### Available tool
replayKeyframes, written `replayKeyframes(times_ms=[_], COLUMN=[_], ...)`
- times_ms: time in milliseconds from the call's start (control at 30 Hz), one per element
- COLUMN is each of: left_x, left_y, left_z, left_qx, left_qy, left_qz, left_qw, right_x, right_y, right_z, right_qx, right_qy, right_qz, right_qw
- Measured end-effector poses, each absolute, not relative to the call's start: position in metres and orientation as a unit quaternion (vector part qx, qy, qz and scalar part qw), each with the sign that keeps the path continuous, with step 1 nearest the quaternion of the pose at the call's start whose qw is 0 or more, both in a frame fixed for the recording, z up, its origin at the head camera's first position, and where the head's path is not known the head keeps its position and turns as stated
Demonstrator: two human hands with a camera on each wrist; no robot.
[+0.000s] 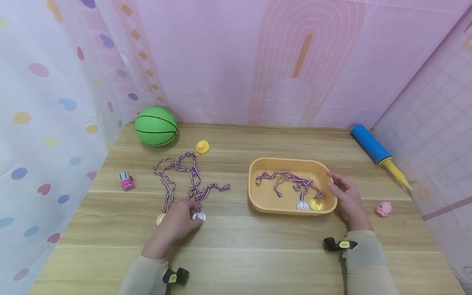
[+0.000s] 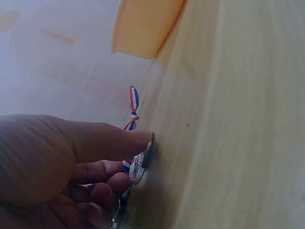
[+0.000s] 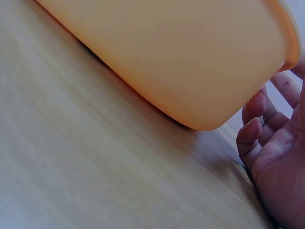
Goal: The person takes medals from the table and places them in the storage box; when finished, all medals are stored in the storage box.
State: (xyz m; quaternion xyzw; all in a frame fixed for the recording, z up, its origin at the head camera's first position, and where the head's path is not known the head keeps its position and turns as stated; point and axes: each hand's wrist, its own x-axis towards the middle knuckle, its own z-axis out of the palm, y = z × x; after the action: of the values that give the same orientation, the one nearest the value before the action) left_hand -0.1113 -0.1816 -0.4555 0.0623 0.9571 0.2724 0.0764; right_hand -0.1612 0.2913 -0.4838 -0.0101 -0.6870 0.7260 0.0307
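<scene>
My left hand (image 1: 178, 220) pinches a silver medal (image 1: 199, 216) by its edge, low over the tabletop. The medal (image 2: 138, 168) stands tilted between thumb and fingers in the left wrist view. Its red, white and blue ribbon (image 1: 194, 176) trails away across the wood. Partly hidden behind that hand lies a gold-coloured medal (image 1: 160, 219). My right hand (image 1: 346, 198) holds the right end of an orange-yellow tub (image 1: 254, 196) at the rim, lower fingers curled beside its wall. Inside the tub are a silver medal (image 1: 302, 205) and a gold medal (image 1: 316, 204) with knotted ribbons.
Toward the back left sit a green ball (image 1: 156, 126) and a yellow rubber duck (image 1: 202, 146). A small pink toy (image 1: 127, 181) lies at the left. On the right are a blue and yellow pump (image 1: 372, 145) and a pink pig toy (image 1: 383, 209). Curtains border the table.
</scene>
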Motion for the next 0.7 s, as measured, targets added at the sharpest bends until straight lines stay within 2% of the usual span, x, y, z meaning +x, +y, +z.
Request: replayKeyframes(times_ms=[233,700], left_x=[-0.1126,-0.1074], left_y=[-0.1789,-0.1721], left_z=[-0.4525,-0.4529], left_qx=[0.07,0.083], left_qy=[0.962,0.96], left_qz=[0.252,0.264], left_qw=[0.081,0.051], right_x=[-0.1613,-0.1619], right_y=[0.2918,0.2924], right_z=[-0.4834,-0.4834], right_qx=[-0.007,-0.014], right_qy=[-0.681,-0.698], right_qz=[0.731,0.716], right_qw=[0.031,0.02])
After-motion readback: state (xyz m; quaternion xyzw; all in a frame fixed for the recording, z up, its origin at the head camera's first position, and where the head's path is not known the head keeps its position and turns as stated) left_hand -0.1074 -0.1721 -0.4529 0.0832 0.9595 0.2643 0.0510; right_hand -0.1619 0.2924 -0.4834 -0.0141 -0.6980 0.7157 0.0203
